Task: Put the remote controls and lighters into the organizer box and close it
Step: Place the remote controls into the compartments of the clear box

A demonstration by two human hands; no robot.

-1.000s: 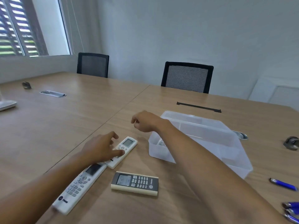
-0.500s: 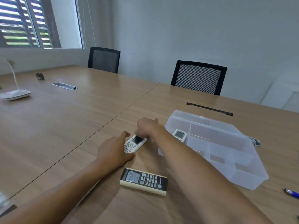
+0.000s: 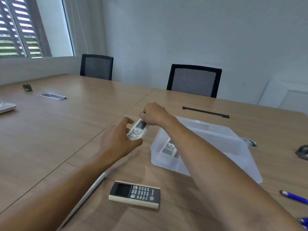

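Note:
A small white remote (image 3: 137, 130) is lifted a little off the wooden table, left of the organizer box. My right hand (image 3: 154, 114) grips its top end by the screen. My left hand (image 3: 118, 142) is at its lower end with fingers apart, the thumb touching the remote. The translucent organizer box (image 3: 166, 164) stands open, and another white remote (image 3: 169, 148) lies in its near-left compartment. Near me a dark remote with a cream edge (image 3: 135, 195) lies flat. A long white remote (image 3: 93, 185) is mostly hidden under my left forearm. Blue lighters (image 3: 294, 196) lie at the right edge.
Two black mesh chairs (image 3: 194, 80) stand behind the table's far side. A black strip (image 3: 205, 112) lies beyond the box. Metal cable grommets (image 3: 250, 142) sit in the tabletop right of the box and at far left. A white base (image 3: 6, 107) is at the left edge.
My left hand picked the small white remote up from the table and raised it. My right hand came over and took hold of its top end, while the left fingers spread.

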